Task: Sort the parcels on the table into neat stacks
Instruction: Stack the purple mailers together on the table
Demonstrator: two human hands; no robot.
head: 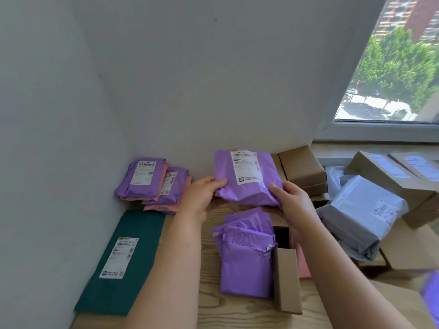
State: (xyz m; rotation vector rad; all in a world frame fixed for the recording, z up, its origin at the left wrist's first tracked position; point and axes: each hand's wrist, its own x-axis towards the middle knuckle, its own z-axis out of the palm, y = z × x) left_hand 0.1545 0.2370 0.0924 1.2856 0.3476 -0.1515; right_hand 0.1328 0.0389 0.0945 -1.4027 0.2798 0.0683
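We hold one purple parcel (247, 178) in the air above the middle of the tabletop (209, 302), label up and facing us. The left hand (202, 198) pinches its lower left corner, the right hand (293, 201) its lower right corner; the fingers of both are closed on the soft wrapper, thumbs on top.

Risks, as we judge them:
- Grip sits only on the lower edge. The bag is limp, so its far end could sag or the contents shift inside, and it could land crooked on whatever stack we choose.
- The likely target is the purple and pink stack (153, 184) against the wall at back left. Those mailers already lie fanned, one overlapping the next; another slippery bag dropped on top could push them further askew.
- To get there, the left forearm crosses the tabletop near that stack and could nudge it.

Surroundings:
- Directly below the held parcel lies a second purple mailer (245, 255), crumpled, its flap loose.
- Just beside it on the right stands an open cardboard box (286, 279), with something pink (303, 262) behind it; only partly seen.
- A dark green flat parcel (123, 262) lies at the left edge, along the wall.
- Brown boxes (301, 169) sit at the back, and a grey bag (363, 214) leans on more cartons (389, 176) at right, under the window (392, 74).
- The right side is crowded; free tabletop is mostly near us.
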